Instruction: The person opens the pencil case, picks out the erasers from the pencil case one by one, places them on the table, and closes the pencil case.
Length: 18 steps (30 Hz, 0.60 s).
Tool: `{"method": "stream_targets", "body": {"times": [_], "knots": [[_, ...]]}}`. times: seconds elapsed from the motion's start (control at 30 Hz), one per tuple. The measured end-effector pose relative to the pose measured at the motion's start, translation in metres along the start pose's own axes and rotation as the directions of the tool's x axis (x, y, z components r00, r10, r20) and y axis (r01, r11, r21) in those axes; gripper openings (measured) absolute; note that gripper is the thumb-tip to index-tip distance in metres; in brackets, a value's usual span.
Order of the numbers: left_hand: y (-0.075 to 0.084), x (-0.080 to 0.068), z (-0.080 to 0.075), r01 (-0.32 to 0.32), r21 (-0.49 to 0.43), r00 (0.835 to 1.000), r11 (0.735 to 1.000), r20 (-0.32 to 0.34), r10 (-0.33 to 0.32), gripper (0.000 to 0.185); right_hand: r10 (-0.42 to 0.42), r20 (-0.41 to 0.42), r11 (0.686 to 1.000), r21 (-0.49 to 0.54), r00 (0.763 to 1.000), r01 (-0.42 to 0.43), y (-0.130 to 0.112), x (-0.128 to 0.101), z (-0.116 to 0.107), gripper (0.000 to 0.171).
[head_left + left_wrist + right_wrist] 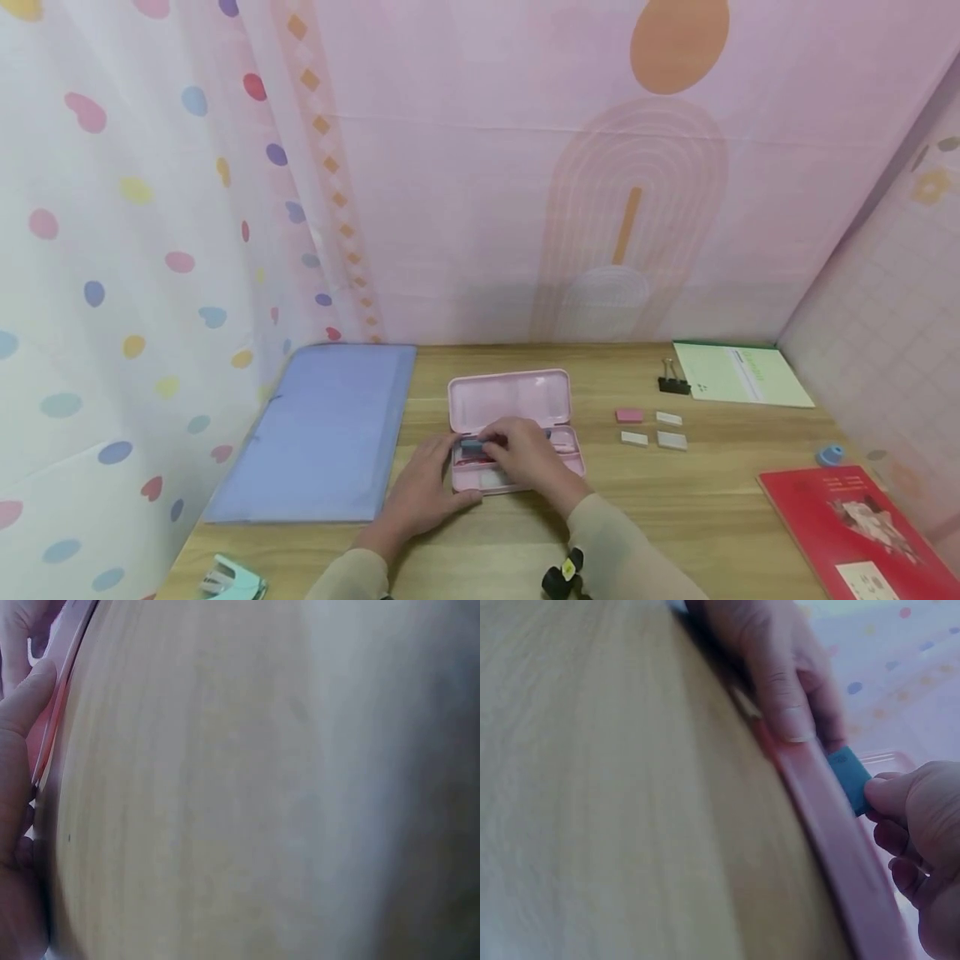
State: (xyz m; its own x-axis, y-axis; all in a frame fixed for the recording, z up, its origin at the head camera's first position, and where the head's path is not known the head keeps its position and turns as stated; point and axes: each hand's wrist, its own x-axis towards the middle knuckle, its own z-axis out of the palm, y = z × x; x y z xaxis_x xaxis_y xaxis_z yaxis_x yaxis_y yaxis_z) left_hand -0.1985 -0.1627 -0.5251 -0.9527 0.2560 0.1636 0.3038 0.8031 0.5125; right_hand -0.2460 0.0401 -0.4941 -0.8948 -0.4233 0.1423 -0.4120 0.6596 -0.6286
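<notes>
A pink pencil case (509, 398) lies on the table with its lid raised at the back. My left hand (426, 487) holds its left end, the thumb (34, 690) against the front edge and the fingers along the left side. Inside the case, my right hand (525, 452) pinches a teal eraser (850, 780) between thumb and fingers. Red and blue slim items lie in the case beside it, partly hidden by the right hand. To the right of the case, a pink eraser (629, 415) and several white erasers (672, 440) rest on the table.
A blue folder (322, 433) lies at left, with a mint stapler (234, 578) near the front edge. At right are a black binder clip (673, 385), a green-edged notebook (742, 375), a small blue object (830, 455) and a red book (855, 525). Curtains enclose the table.
</notes>
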Motion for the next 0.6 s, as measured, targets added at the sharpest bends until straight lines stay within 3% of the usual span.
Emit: {"method": "stream_targets", "body": {"times": [0.23, 0.4, 0.6], "knots": [[-0.001, 0.001, 0.003, 0.019, 0.015, 1.0, 1.0, 0.009, -0.019, 0.107, 0.001, -0.111, 0.997, 0.076, 0.994, 0.008, 0.014, -0.029, -0.039, 0.012], [0.002, 0.001, 0.001, 0.029, 0.015, 0.999, 0.999, 0.02, -0.03, 0.107, 0.126, -0.133, 0.984, 0.14, 0.983, -0.107, 0.042, -0.065, -0.077, 0.014], [0.002, 0.001, 0.001, 0.042, 0.012, 0.999, 0.999, 0.024, -0.042, 0.106, 0.229, -0.2, 0.973, 0.077, 0.953, -0.218, 0.085, -0.111, -0.11, 0.011]]}}
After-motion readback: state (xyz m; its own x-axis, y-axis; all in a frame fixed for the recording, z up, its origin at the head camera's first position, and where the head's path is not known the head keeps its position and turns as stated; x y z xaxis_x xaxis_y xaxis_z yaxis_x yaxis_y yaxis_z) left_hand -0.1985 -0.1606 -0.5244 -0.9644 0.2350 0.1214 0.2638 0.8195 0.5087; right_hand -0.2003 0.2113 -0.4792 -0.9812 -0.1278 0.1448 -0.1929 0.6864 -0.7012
